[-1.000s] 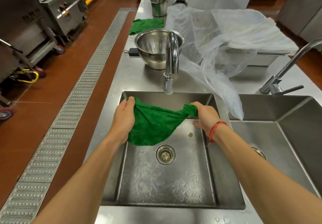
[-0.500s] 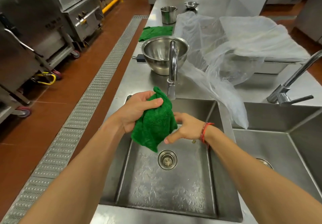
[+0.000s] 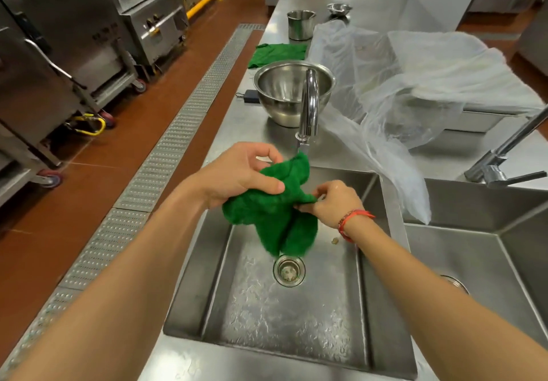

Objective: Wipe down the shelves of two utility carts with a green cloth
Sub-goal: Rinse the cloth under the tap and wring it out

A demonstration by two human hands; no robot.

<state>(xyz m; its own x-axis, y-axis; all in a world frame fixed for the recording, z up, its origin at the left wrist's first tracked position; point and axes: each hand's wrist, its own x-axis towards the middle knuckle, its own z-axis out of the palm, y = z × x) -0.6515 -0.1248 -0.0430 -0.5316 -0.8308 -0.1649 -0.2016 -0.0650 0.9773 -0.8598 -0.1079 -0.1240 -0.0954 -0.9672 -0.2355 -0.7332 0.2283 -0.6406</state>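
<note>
A bunched green cloth (image 3: pixel 275 217) hangs over the left steel sink (image 3: pixel 284 315), just under the faucet spout (image 3: pixel 308 104). My left hand (image 3: pixel 237 173) grips the cloth's upper left part, thumb laid across it. My right hand (image 3: pixel 332 199), with a red band at the wrist, pinches the cloth's right edge. The lower folds of the cloth dangle above the drain (image 3: pixel 289 271). No utility cart shelf is plainly in view.
A steel mixing bowl (image 3: pixel 290 92) stands behind the faucet, a second green cloth (image 3: pixel 275 54) and a steel pot (image 3: pixel 301 24) farther back. Clear plastic sheeting (image 3: pixel 415 89) drapes the counter at right. A second sink (image 3: pixel 489 262) lies right; wheeled steel equipment (image 3: pixel 74 54) lines the left aisle.
The cloth, stretched between both hands a second ago, was gathered into my left hand. My right hand let go, then took hold of its right edge again. Both hands rose towards the faucet.
</note>
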